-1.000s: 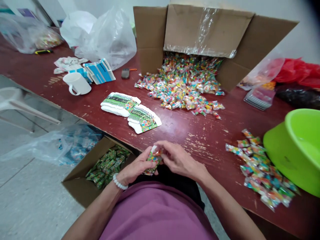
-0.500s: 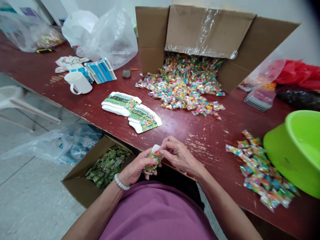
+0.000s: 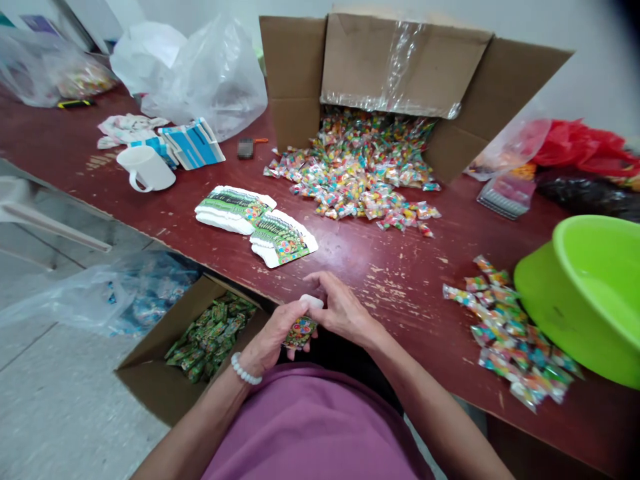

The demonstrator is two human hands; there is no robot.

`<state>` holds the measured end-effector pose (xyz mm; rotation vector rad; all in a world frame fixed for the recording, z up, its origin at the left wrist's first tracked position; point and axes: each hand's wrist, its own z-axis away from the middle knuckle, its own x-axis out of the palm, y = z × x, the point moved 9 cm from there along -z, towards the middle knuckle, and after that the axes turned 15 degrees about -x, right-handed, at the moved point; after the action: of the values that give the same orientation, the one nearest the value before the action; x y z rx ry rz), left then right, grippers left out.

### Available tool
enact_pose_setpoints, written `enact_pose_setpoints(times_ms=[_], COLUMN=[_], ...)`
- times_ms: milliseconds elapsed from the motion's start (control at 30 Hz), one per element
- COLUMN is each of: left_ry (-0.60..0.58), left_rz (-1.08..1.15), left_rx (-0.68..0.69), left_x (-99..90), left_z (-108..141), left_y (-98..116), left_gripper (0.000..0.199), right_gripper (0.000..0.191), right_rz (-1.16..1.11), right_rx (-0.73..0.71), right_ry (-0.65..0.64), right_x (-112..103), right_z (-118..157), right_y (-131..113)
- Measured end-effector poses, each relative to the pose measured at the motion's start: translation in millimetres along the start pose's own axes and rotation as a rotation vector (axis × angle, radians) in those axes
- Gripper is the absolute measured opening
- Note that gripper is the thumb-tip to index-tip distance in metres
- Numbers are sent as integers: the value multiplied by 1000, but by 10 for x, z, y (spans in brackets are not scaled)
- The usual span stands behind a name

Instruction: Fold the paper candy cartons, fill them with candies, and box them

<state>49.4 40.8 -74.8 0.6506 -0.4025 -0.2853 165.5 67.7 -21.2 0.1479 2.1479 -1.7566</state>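
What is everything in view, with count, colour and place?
table: one, dark red, middle
mug: one, white, left table
folded cards: some, blue and white, beside mug
cloth: one, whitish, behind mug
flat cartons: many, green and white, table edge
boxes: two, brown, table back, below
candies: many, multicoloured, table back, right
basin: one, green, right
bags: several, mixed colours, table and below
packets: many, green, lower left
stool: one, white, left
left hand: one, bare, holding colourful pack
right hand: one, bare, beside it
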Motion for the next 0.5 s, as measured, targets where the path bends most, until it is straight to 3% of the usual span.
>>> enact_pose_setpoints(times_ms=[133, 233, 367, 500], left_ry=[-67, -115, -96, -158], left_rz=[134, 239, 260, 281], left_rx=[5, -49, -49, -75], left_x=[-1, -22, -22, 77], left_z=[20, 10, -24, -35], left_y=[63, 14, -53, -40], left_gripper=[47, 46, 44, 49], right_gripper=[40, 41, 43, 29], right_rz=[-625, -884, -845, -490], right_rx=[188, 247, 217, 90], right_ry=[-2, 15, -23, 27], right_x=[181, 251, 339, 233], right_z=[65, 123, 164, 118], right_y=[114, 155, 218, 186])
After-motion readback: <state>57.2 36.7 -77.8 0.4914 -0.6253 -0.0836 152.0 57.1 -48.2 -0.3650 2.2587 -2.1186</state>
